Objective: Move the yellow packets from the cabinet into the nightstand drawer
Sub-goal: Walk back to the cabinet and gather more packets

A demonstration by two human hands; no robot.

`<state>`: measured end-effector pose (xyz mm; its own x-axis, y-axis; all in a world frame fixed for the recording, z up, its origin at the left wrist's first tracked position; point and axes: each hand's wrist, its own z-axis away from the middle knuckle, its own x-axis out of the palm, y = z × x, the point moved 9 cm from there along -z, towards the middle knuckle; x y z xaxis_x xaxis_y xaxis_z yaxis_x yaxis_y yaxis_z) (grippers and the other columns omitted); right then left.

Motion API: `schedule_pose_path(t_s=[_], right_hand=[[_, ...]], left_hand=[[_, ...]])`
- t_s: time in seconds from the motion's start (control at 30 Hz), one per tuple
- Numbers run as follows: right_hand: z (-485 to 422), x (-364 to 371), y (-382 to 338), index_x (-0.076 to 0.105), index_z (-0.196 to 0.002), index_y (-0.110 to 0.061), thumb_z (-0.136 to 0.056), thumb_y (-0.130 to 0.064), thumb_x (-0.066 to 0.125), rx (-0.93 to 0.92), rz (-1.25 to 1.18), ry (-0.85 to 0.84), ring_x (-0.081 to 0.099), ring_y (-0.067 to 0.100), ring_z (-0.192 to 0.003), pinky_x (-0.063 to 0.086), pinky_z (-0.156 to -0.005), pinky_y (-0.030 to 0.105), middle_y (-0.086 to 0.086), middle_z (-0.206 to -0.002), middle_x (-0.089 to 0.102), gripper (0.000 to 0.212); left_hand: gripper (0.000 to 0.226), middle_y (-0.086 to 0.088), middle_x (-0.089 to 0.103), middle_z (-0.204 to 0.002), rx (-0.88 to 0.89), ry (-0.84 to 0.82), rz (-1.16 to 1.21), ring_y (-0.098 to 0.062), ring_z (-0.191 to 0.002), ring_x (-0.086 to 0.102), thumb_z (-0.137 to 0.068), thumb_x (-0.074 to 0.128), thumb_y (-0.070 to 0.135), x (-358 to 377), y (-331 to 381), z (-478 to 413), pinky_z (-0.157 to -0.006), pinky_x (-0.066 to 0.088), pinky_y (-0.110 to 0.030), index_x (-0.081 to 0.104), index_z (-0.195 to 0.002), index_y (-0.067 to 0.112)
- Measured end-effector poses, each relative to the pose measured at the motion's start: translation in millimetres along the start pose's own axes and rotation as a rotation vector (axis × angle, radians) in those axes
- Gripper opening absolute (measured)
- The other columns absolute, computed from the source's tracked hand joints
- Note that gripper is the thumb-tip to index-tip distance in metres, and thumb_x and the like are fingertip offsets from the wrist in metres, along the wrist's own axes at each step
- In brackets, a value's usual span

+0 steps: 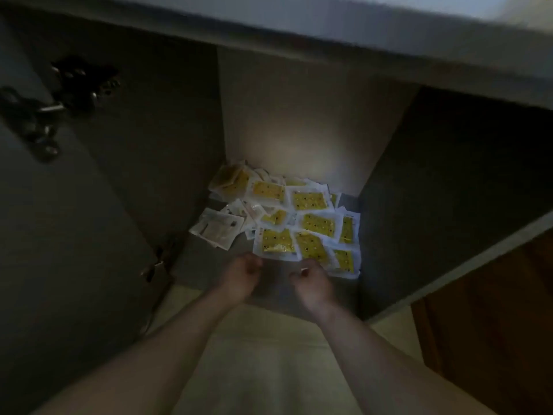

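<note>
Many yellow packets [311, 200] in a loose heap on the floor of the cabinet [270, 290], directly ahead of both hands and reaching further out beyond the right hand [312, 284], with a few pale, turned-over ones ahead and to the left of the left hand [241, 272]. Left hand narrow, fingers curled inward, just at the near edge of the closest packet; right hand curled as well, fingertips at the white border of another. Too blurred to tell about a real grip on anything.

Dim cabinet floor [206, 265]: overlapping yellow packets [299, 223] heaped toward back.
</note>
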<state>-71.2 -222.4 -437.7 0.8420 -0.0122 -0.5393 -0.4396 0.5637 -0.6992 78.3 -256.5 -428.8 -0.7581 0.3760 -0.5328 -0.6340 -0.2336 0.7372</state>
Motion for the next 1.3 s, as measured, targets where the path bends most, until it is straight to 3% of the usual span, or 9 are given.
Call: schedule_pose_path(t_s=[0.1, 0.2, 0.4, 0.53, 0.7, 0.83, 1.0, 1.17, 1.3], right_hand=[[-30.9, 7.0, 12.7, 0.051, -0.122, -0.012, -0.091, -0.017, 0.053, -0.034, 0.041, 0.011, 0.057, 0.025, -0.095, 0.035, -0.072, 0.022, 0.015, -0.119, 0.060, 0.032], [-49.1, 10.0, 25.0, 0.053, -0.121, -0.014, -0.090, -0.017, 0.053, -0.075, 0.068, 0.042, 0.058, 0.027, -0.100, 0.038, -0.072, 0.024, 0.012, -0.118, 0.060, 0.031], [-63.0, -8.7, 38.1, 0.042, -0.135, -0.031, -0.091, -0.031, 0.050, -0.149, 0.484, 0.175, 0.020, 0.022, -0.139, 0.020, -0.110, 0.032, -0.006, -0.151, 0.028, 0.045], [-95.0, -12.6, 48.3, 0.013, -0.147, -0.042, -0.091, -0.046, 0.047, -0.075, 0.556, 0.094, -0.009, 0.028, -0.145, 0.005, -0.115, 0.050, -0.006, -0.158, -0.013, 0.066], [-109.5, 7.2, 63.5, -0.013, -0.144, -0.048, -0.087, -0.067, 0.036, -0.054, 0.691, -0.030, -0.025, 0.036, -0.141, -0.002, -0.111, 0.060, -0.007, -0.155, -0.027, 0.078], [-109.7, 17.1, 60.5, -0.018, -0.144, -0.047, -0.087, -0.070, 0.030, -0.093, 0.733, -0.013, -0.027, 0.037, -0.139, -0.006, -0.110, 0.062, -0.005, -0.153, -0.031, 0.078], [-106.6, 27.9, 58.0, -0.018, -0.142, -0.051, -0.085, -0.072, 0.030, -0.153, 0.752, -0.033, -0.030, 0.035, -0.139, -0.011, -0.109, 0.060, -0.008, -0.152, -0.034, 0.077], [-106.9, 28.9, 60.6, -0.020, -0.141, -0.051, -0.084, -0.074, 0.029, -0.154, 0.763, -0.046, -0.032, 0.034, -0.138, -0.012, -0.108, 0.060, -0.010, -0.150, -0.037, 0.078], [-106.9, 28.3, 60.5, -0.019, -0.142, -0.050, -0.084, -0.074, 0.029, -0.161, 0.773, -0.042, -0.031, 0.035, -0.138, -0.012, -0.109, 0.060, -0.009, -0.150, -0.036, 0.079]], left_hand=[[0.031, -0.008, 0.060, -0.126, 0.038, 0.036, -0.101, -0.025, -0.114, 0.057, -0.090, 0.053, 0.010, 12.2, -26.5, -25.4, -0.096, 0.044, -0.030, 0.059, -0.120, 0.013], [0.051, -0.005, 0.034, -0.148, 0.076, 0.073, -0.366, -0.023, -0.133, 0.038, -0.092, 0.050, 0.023, 23.0, -38.3, -41.5, -0.107, 0.032, -0.028, 0.036, -0.142, 0.020], [0.071, -0.004, -0.012, -0.159, -0.125, 0.025, -0.724, -0.028, -0.145, -0.014, -0.093, 0.026, 0.060, 50.1, -71.0, -56.7, -0.117, -0.002, -0.043, -0.001, -0.151, 0.028], [0.074, -0.003, -0.010, -0.159, -0.093, 0.029, -0.776, -0.028, -0.145, -0.012, -0.091, 0.026, 0.064, 47.5, -69.6, -58.7, -0.119, 0.000, -0.040, -0.002, -0.150, 0.030], [0.080, -0.003, -0.011, -0.158, -0.078, -0.065, -0.802, -0.028, -0.145, -0.010, -0.089, 0.036, 0.064, 44.2, -67.4, -57.2, -0.118, 0.003, -0.039, -0.003, -0.150, 0.030], [0.070, -0.004, 0.009, -0.153, -0.039, -0.106, -0.792, -0.027, -0.142, 0.012, -0.088, 0.047, 0.054, 27.6, -55.6, -67.5, -0.111, 0.025, -0.038, 0.017, -0.147, 0.030], [0.059, -0.013, 0.027, -0.143, 0.049, 0.377, -0.831, -0.033, -0.129, 0.030, -0.093, 0.040, 0.049, -36.4, -29.4, -94.8, -0.102, 0.033, -0.040, 0.024, -0.143, 0.024], [0.095, -0.010, -0.015, -0.157, -0.134, 0.076, -0.677, -0.036, -0.144, -0.012, -0.082, 0.053, 0.062, -26.0, -75.8, -131.9, -0.116, 0.007, -0.049, -0.006, -0.149, 0.030], [0.082, -0.017, 0.014, -0.153, -0.048, 0.222, -0.687, -0.037, -0.140, 0.015, -0.084, 0.053, 0.059, -38.5, -68.8, -136.0, -0.112, 0.021, -0.045, 0.014, -0.147, 0.024]])
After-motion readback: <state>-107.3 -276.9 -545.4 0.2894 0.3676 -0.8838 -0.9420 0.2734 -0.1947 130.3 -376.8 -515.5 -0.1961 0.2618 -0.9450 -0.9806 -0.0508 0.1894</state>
